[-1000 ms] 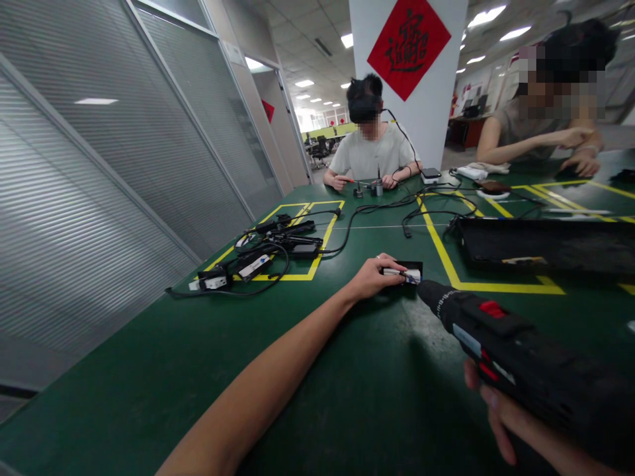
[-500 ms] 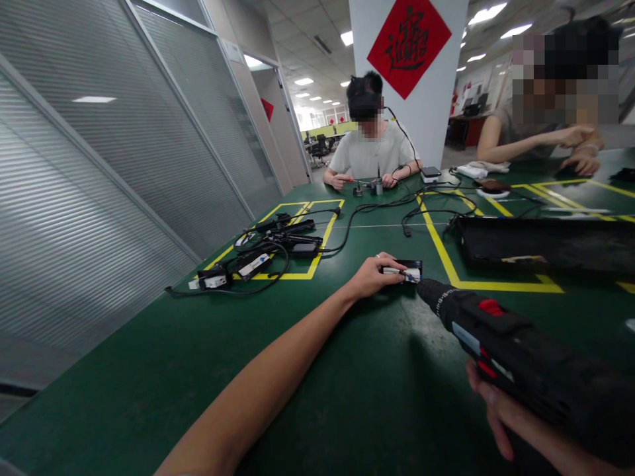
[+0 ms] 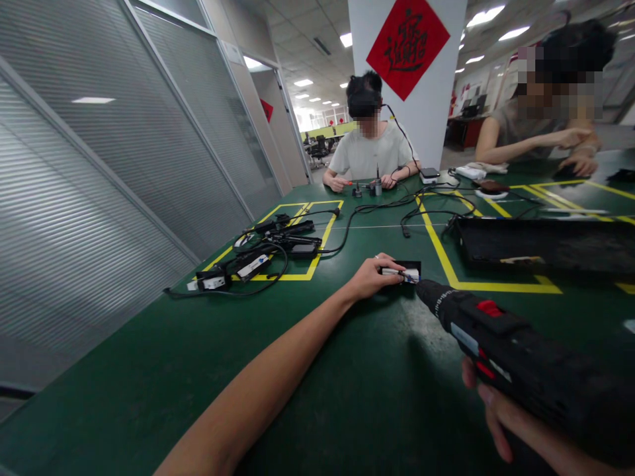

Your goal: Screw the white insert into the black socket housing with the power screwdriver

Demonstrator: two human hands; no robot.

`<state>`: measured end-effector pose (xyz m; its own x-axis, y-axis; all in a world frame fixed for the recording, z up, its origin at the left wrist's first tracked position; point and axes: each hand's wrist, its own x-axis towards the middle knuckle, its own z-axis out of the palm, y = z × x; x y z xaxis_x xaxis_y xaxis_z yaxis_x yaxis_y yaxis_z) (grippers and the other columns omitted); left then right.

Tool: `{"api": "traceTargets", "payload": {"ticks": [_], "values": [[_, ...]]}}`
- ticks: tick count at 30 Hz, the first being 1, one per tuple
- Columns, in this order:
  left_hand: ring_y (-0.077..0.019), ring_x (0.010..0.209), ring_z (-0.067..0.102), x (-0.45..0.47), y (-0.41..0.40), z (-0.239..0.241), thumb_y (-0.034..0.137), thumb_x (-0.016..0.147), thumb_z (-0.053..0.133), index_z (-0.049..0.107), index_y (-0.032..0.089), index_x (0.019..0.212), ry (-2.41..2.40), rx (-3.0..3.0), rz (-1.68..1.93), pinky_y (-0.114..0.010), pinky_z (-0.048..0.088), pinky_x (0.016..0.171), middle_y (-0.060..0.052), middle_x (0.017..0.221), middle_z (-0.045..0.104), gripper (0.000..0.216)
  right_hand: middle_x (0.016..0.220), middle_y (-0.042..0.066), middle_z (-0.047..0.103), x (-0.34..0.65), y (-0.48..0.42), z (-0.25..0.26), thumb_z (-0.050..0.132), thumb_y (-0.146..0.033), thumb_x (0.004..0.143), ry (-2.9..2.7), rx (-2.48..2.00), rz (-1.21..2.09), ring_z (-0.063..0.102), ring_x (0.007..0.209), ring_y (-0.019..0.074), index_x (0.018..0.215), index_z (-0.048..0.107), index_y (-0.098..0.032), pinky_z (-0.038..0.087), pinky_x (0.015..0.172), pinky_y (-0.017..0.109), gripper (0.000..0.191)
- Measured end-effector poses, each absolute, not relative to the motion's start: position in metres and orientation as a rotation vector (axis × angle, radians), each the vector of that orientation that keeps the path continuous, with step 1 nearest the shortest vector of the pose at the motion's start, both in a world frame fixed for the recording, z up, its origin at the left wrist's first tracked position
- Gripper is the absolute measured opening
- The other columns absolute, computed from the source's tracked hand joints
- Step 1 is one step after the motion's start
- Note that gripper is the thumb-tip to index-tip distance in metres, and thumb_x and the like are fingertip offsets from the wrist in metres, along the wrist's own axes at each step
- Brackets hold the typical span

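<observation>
My left hand [image 3: 373, 277] is closed around the left end of a small black case with a white block and thin wires inside [image 3: 411, 274], which lies on the green table. In my right hand [image 3: 501, 410] is a black and red cordless drill [image 3: 496, 337], gripped by its handle at the lower right. The drill's chuck points left at the right end of the case. Whether its tip touches the case I cannot tell, as the bit is hidden.
Black devices with cables [image 3: 278, 248] lie in a yellow-taped area at the left. A long black tray [image 3: 540, 241] stands at the right. Cables [image 3: 367, 206] cross the table. Two people sit opposite; one person [image 3: 372, 149] handles small tools.
Almost nothing differs. The drill and my right hand have shifted very slightly left; my left hand stays on the black case.
</observation>
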<state>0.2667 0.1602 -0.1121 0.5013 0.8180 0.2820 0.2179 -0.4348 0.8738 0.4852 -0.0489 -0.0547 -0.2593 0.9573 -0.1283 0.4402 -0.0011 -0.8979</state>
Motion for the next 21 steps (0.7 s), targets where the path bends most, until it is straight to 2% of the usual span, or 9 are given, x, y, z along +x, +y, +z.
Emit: {"api": "traceTargets", "payload": {"ticks": [2,5,8,12,18,21], "values": [[-0.0151,0.097,0.049,0.267,0.160,-0.112,0.029,0.066,0.068,0.068,0.018,0.094,0.854,1.916,0.919,-0.029,0.036,0.090,-0.007,0.101,0.053,0.030,0.065,0.001,0.067,0.490,-0.048,-0.059,0.042,-0.045,0.085,-1.705,-1.459,1.410,0.066,0.069,0.0191,0.056,0.054,-0.024,0.053,0.078,0.029,0.038],[-0.0149,0.095,0.050,0.267,0.160,-0.111,0.028,0.066,0.068,0.068,0.018,0.093,0.863,1.913,0.914,-0.030,0.036,0.090,-0.006,0.100,0.053,0.029,0.068,0.001,0.067,0.491,-0.045,-0.063,0.045,-0.042,0.085,-1.692,-1.470,1.376,0.065,0.075,0.0198,0.052,0.055,-0.024,0.053,0.077,0.028,0.039],[-0.0155,0.097,0.049,0.267,0.160,-0.110,0.028,0.066,0.068,0.069,0.018,0.093,0.854,1.915,0.920,-0.031,0.035,0.091,-0.007,0.099,0.054,0.029,0.067,0.001,0.066,0.490,-0.044,-0.063,0.043,-0.043,0.086,-1.680,-1.426,1.366,0.065,0.067,0.0179,0.061,0.057,-0.024,0.054,0.067,0.026,0.035],[-0.0161,0.099,0.050,0.266,0.160,-0.110,0.029,0.066,0.067,0.068,0.017,0.094,0.832,1.918,0.910,-0.031,0.035,0.092,-0.008,0.102,0.054,0.030,0.063,-0.002,0.061,0.492,-0.045,-0.061,0.041,-0.042,0.087,-1.695,-1.394,1.361,0.061,0.056,0.0165,0.093,0.054,-0.027,0.052,0.058,0.026,0.021],[-0.0180,0.105,0.048,0.266,0.162,-0.113,0.030,0.067,0.067,0.068,0.018,0.094,0.830,1.929,0.913,-0.032,0.033,0.094,-0.008,0.104,0.055,0.030,0.054,-0.004,0.057,0.487,-0.046,-0.053,0.042,-0.041,0.086,-1.688,-1.442,1.376,0.059,0.052,0.0166,0.090,0.050,-0.024,0.051,0.062,0.028,0.019],[-0.0183,0.107,0.047,0.266,0.162,-0.112,0.031,0.067,0.067,0.068,0.018,0.094,0.852,1.934,0.896,-0.032,0.033,0.094,-0.008,0.105,0.055,0.030,0.046,-0.005,0.055,0.482,-0.046,-0.057,0.040,-0.040,0.085,-1.677,-1.509,1.308,0.057,0.044,0.0176,0.088,0.048,-0.023,0.050,0.058,0.031,0.019]]}}
